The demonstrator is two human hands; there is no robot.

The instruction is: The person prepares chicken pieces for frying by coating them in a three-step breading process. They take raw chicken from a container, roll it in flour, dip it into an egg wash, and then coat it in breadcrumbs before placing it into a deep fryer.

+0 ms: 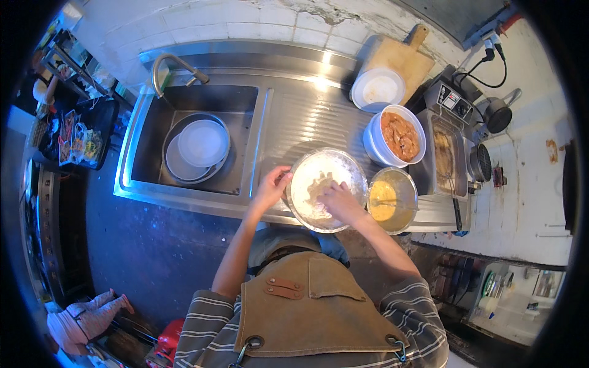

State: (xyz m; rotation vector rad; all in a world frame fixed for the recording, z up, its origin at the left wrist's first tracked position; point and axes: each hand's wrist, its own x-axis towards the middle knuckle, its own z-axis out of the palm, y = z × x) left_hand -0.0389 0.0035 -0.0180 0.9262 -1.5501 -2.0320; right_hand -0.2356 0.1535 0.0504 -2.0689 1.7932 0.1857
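A metal bowl of white flour point(305, 195) stands at the front edge of the steel counter. My left hand point(274, 186) grips its left rim, with thumb and fingers curled at the edge. Inside the bowl, my right hand point(339, 201) bends its fingers down into the flour, against a beige, flour-coated lump point(320, 186). Its fingertips are partly hidden, so what they pinch is unclear. Touching the bowl's right side is a second metal bowl with yellow beaten egg point(383, 205) and a utensil in it. Behind that sits a white tub of raw marinated meat point(400, 136).
A deep fryer point(446, 153) with a dark-handled basket stands at the right. Behind the tub are a white plate point(378, 88) and a wooden board point(400, 58). The sink point(240, 153) at left holds plates in a basin. Another person point(86, 322) is at lower left.
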